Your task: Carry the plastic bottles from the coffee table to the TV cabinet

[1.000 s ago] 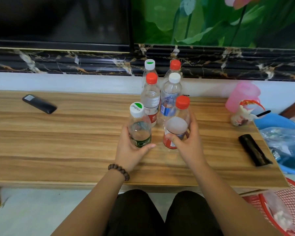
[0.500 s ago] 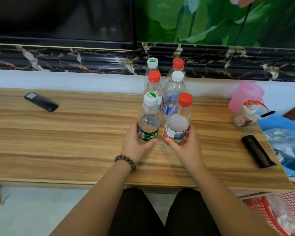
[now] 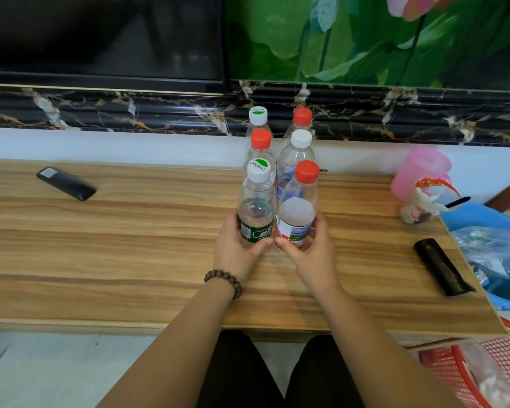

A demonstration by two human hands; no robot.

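Several clear plastic bottles stand in two rows on the wooden cabinet top (image 3: 130, 254). My left hand (image 3: 236, 248) grips the front left bottle (image 3: 256, 210), which has a white and green cap and a green label. My right hand (image 3: 309, 251) grips the front right bottle (image 3: 296, 213), which has a red cap and a red and white label. Both held bottles are upright and close side by side. Behind them stand a red-capped bottle (image 3: 260, 142) and a white-capped bottle (image 3: 296, 154), then two more bottles (image 3: 302, 119) at the back by the wall.
A black remote (image 3: 66, 184) lies at the left. A pink cup (image 3: 418, 175) and a drink cup (image 3: 418, 207) stand at the right, near a black roll (image 3: 440, 266) and a blue bag (image 3: 495, 248). A red basket (image 3: 483, 375) sits on the floor at lower right.
Both hands have moved the two front bottles away from me, up against the bottles behind. The two held bottles now stand closer together.
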